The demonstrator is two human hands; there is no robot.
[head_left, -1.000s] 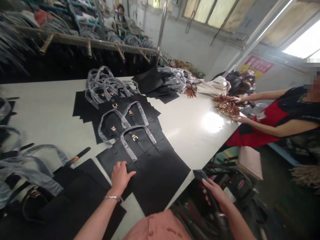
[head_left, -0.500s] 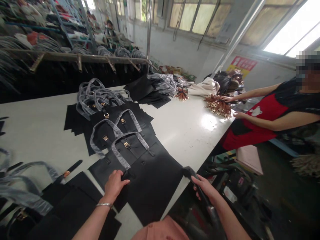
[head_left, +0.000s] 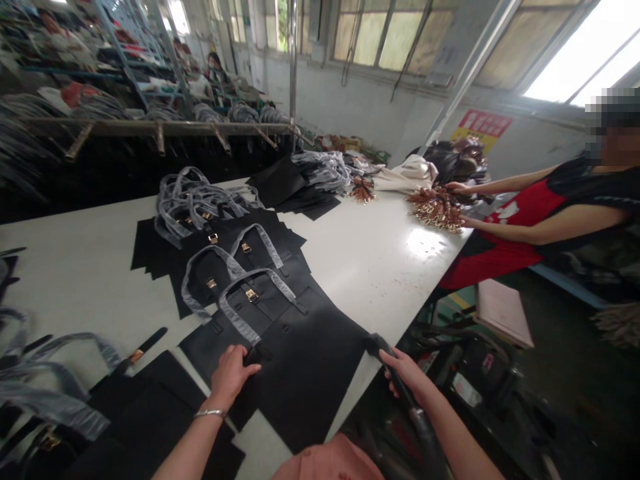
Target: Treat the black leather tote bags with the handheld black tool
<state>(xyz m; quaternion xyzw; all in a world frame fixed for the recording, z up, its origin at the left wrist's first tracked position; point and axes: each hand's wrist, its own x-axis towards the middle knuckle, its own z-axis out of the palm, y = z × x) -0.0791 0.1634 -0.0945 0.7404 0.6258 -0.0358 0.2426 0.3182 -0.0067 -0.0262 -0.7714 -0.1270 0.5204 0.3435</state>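
Black bag panels (head_left: 320, 360) with plastic-wrapped handles (head_left: 237, 310) and gold clasps (head_left: 251, 295) lie overlapped on the white table. My left hand (head_left: 233, 373) rests on the nearest panel by the lower handle end, its fingers curled and its thumb pressed against a black piece there; the fingertips are partly hidden. My right hand (head_left: 407, 377) is wrapped round a black wand-shaped tool (head_left: 397, 380) with a thick black hose or tube behind it. The tool's tip is at the right edge of the nearest panel. Its exact kind does not show.
More black panels (head_left: 145, 413) lie at lower left. Wrapped handles (head_left: 325, 170) are piled further back. At right, a person in a red apron (head_left: 520, 213) handles a bundle of brown straps with gold hooks (head_left: 437, 208). A metal rack (head_left: 150, 128) stands behind the table (head_left: 360, 267).
The view has shifted slightly. Both hands and the tool keep nearly the same place against the panel. The other person's hands have moved slightly at the brown straps.
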